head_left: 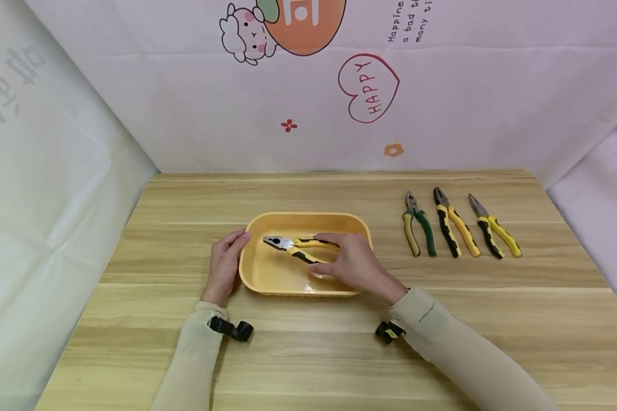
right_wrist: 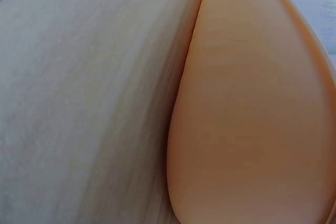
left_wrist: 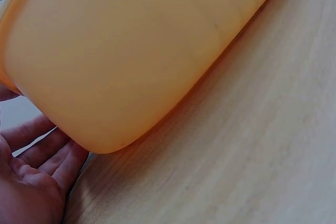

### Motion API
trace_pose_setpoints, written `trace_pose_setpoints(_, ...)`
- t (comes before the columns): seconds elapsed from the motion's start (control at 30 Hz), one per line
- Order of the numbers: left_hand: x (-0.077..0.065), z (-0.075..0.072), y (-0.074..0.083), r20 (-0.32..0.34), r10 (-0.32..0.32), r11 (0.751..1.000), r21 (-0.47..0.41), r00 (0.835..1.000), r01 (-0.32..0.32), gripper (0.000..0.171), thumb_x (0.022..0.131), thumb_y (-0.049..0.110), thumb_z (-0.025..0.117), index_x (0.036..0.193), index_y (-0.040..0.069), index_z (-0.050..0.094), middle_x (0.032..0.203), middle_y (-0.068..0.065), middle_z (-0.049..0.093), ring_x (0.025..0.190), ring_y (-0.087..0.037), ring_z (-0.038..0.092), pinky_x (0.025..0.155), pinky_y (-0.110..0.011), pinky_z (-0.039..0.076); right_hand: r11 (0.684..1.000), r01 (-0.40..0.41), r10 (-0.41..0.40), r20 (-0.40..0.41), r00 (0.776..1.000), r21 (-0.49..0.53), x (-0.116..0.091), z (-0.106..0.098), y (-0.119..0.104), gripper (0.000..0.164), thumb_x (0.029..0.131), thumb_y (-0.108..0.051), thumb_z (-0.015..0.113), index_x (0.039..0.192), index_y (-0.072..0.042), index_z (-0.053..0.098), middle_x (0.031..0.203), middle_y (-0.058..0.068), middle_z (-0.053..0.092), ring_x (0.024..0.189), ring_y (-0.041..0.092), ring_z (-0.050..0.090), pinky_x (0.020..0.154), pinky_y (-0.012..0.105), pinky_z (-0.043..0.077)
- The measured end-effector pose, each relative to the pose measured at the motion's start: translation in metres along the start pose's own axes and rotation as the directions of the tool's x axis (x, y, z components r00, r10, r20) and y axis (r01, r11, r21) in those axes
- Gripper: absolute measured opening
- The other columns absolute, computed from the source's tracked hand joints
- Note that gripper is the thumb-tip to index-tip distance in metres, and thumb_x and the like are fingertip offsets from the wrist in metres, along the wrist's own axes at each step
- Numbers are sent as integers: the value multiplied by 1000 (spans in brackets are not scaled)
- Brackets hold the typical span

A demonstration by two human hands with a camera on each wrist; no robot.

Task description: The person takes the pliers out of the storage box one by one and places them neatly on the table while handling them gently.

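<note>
A yellow-orange plastic basin [head_left: 283,279] stands on the wooden table. My left hand [head_left: 223,267] holds its left end, thumb at the rim and fingers against the outer wall; in the left wrist view the fingers [left_wrist: 44,148] lie along the basin's corner. Over the inside of the basin, my right hand [head_left: 357,262] grips combination pliers [head_left: 294,244] by their yellow and black handles, thumb on one handle and fingers at the other. The metal head points left, and the handle ends are hidden under the hand. Only the basin's outer wall [right_wrist: 247,103] fills the right wrist view.
Right of the basin, three more tools lie in a row: green-and-yellow-handled pliers [head_left: 416,225], yellow-and-black combination pliers [head_left: 455,222] and long-nose pliers [head_left: 493,226]. A printed white cloth [head_left: 211,114] hangs behind the table [head_left: 308,365] and along its sides.
</note>
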State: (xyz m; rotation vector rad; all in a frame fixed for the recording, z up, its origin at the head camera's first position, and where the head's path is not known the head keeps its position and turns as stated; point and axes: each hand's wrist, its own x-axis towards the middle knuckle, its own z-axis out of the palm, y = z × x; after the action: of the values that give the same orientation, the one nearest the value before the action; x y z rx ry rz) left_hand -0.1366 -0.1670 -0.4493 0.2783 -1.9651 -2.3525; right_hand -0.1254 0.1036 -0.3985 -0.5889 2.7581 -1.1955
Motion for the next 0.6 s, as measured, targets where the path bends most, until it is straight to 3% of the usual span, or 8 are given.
trace_pose_setpoints(0.23, -1, 0, 0, 4, -8, 1000, 8, 1000, 8, 36, 101, 11, 60, 128, -14, 61, 107, -8, 72, 89, -12, 71, 80, -26, 61, 998, 11, -8, -46, 999, 66, -3, -1, 2, 61, 77, -29, 91, 129, -6, 69, 58, 3, 55, 44, 6, 18, 47, 25, 27)
trace_pose_setpoints(0.33, -1, 0, 0, 10, -10, 1000, 5, 1000, 10, 36, 102, 12, 60, 128, -14, 61, 106, -7, 72, 89, -12, 71, 80, -27, 61, 995, 14, -7, -66, 998, 103, -3, -2, 3, 62, 78, -30, 91, 131, -7, 69, 89, 11, 73, 44, 6, 17, 53, 25, 36)
trace_pose_setpoints(0.4, -1, 0, 0, 13, -8, 1000, 3, 1000, 8, 36, 102, 11, 60, 127, -14, 61, 106, -6, 72, 90, -12, 71, 80, -27, 61, 991, 20, -9, -84, 996, 135, -3, -2, 4, 62, 78, -30, 91, 131, -8, 69, 117, 11, 72, 46, 7, 17, 59, 28, 42)
trace_pose_setpoints(0.43, -1, 0, 0, 14, -8, 1000, 2, 1000, 7, 36, 102, 12, 59, 127, -14, 61, 105, -5, 72, 90, -12, 71, 80, -27, 61, 988, 24, -10, -89, 996, 152, -3, -2, 5, 62, 78, -30, 90, 131, -9, 69, 121, 10, 71, 48, 7, 21, 63, 30, 45)
trace_pose_setpoints(0.5, -1, 0, 0, 14, -4, 1000, -3, 1000, 4, 36, 102, 11, 59, 127, -15, 61, 104, -4, 72, 89, -12, 71, 80, -27, 61, 981, 36, -16, -104, 994, 190, -3, -2, 6, 60, 78, -29, 90, 131, -10, 69, 131, 6, 67, 57, 6, 41, 74, 33, 52)
trace_pose_setpoints(0.6, -1, 0, 0, 12, -3, 1000, -3, 1000, 3, 36, 102, 11, 60, 127, -15, 61, 103, -3, 72, 88, -12, 71, 79, -26, 61, 965, 50, -17, -129, 992, 257, -3, -3, 7, 58, 78, -26, 91, 130, -11, 70, 130, 2, 68, 93, 12, 63, 88, 38, 57)
